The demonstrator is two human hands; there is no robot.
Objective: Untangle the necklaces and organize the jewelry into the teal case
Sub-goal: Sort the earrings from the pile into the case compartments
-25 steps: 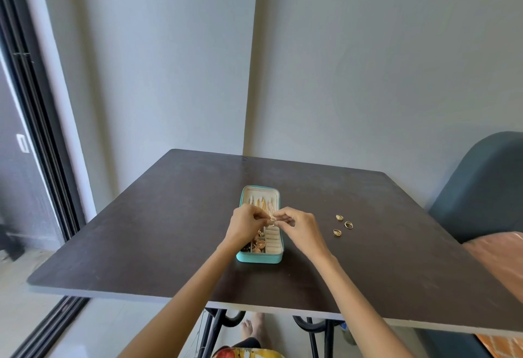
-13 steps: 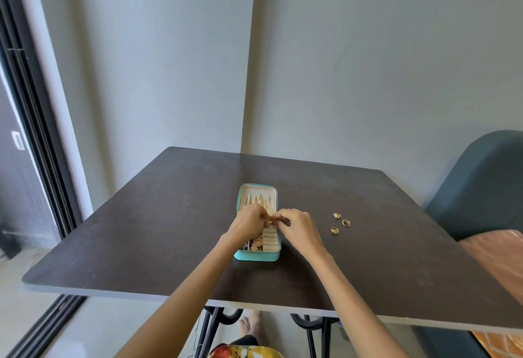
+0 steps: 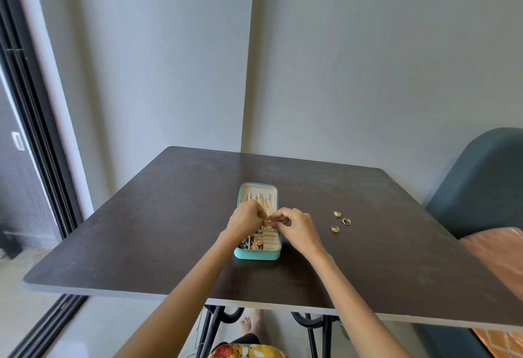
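Pinching a small gold piece above the open case

Working over the middle of the teal case (image 3: 257, 255), the left hand (image 3: 245, 223) and right hand (image 3: 297, 226) meet fingertip to fingertip, each with curled fingers nipping a small gold piece (image 3: 270, 221) held between them; it is too small to say whether it is a ring, an earring or part of a chain. The case lies open on the dark table (image 3: 141, 230), its long side running near to far, with thin gold chains laid in the far section, cream ring rolls along the near right, and gold and dark pieces in the near left compartments. Three gold rings (image 3: 341, 221) sit loose on the table to the right of the case, well apart from it. Judging by this, the necklaces look already stowed and the step in hand is seating small items. The next move likely calls for lowering the pinched piece into a free slot, then reaching right for the loose rings, one at a time
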